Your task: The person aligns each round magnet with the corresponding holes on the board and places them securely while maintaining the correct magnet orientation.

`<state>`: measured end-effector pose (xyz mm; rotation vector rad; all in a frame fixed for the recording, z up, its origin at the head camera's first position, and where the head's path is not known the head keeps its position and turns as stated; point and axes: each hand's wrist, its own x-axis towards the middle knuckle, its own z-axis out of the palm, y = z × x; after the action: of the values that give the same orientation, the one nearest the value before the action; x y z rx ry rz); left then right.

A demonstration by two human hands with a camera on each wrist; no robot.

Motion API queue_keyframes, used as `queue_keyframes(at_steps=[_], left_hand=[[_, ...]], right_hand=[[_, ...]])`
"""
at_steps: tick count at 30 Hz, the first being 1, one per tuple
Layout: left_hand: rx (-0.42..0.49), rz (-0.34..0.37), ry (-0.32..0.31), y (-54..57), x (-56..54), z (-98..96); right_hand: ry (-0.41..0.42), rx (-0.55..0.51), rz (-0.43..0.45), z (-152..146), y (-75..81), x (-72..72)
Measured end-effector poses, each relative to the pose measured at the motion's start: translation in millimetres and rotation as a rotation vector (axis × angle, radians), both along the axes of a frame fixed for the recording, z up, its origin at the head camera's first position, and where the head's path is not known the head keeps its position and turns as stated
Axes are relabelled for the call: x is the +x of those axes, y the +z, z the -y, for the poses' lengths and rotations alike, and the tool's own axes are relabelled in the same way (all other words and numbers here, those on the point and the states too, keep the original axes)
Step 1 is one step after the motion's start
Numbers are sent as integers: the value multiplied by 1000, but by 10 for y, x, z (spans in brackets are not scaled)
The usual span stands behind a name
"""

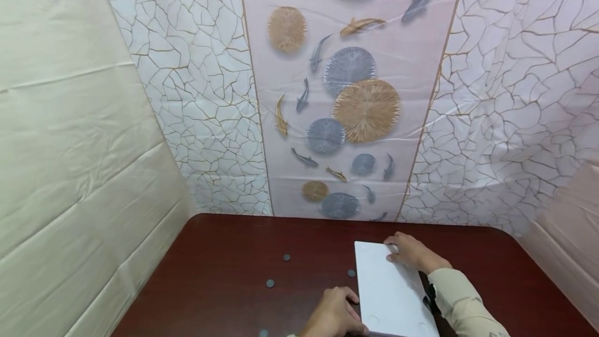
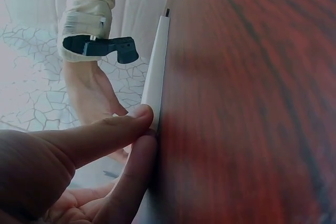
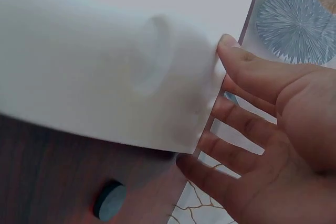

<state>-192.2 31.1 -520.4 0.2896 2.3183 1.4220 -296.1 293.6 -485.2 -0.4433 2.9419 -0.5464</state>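
Note:
A flat white rectangular panel (image 1: 390, 290) with shallow round marks near its corners lies over the right part of the table. My left hand (image 1: 331, 312) holds its left edge near the close corner; in the left wrist view the thumb (image 2: 110, 132) and index finger meet at the thin side. At the far right corner my right hand (image 1: 414, 253) grips the edge. From the right wrist view, the thumb (image 3: 247, 66) presses the top rim while the other fingers run along and partly behind it. Whether the panel touches the table all over I cannot tell.
Several small dark round discs lie on the reddish-brown table (image 1: 215, 274), among them one disc (image 1: 270, 283) left of the panel and another disc (image 1: 351, 273) close to its left edge. A patterned cloth (image 1: 346, 170) hangs behind the table, with pale cloth (image 1: 84, 196) at the left.

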Motion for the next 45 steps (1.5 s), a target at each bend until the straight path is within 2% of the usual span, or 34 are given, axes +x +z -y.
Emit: queue_keyframes(at_steps=[5,10,13,16,22,28,31,36,40,45], left_hand=[[39,15,1,-47,27,39],[53,-25,3,-81,58,23],[34,-83,16,-54,51,3],[0,-103,28,-17,45,-9],[-52,-163,-8,66,42,-26],[-38,-200,-21,102,22,15],[-36,-182,-11,74,7,37],[-15,-112,-3,0,24,30],[10,-87,2,8,7,34],[-15,-57,-24,22,-4,38]], right_hand=[[-7,-23,0,18,-96,18],[-16,3,8,0,-87,37],[-19,15,-7,-7,-30,20],[-8,22,-13,-21,-1,1],[-32,3,5,-55,34,-55],[-24,-5,-4,-44,53,-141],[-6,-3,-5,-24,29,-162],[-6,-6,4,-45,-27,-130],[-10,-26,-19,-77,-57,-103],[-7,-37,-15,-95,-70,-61]])
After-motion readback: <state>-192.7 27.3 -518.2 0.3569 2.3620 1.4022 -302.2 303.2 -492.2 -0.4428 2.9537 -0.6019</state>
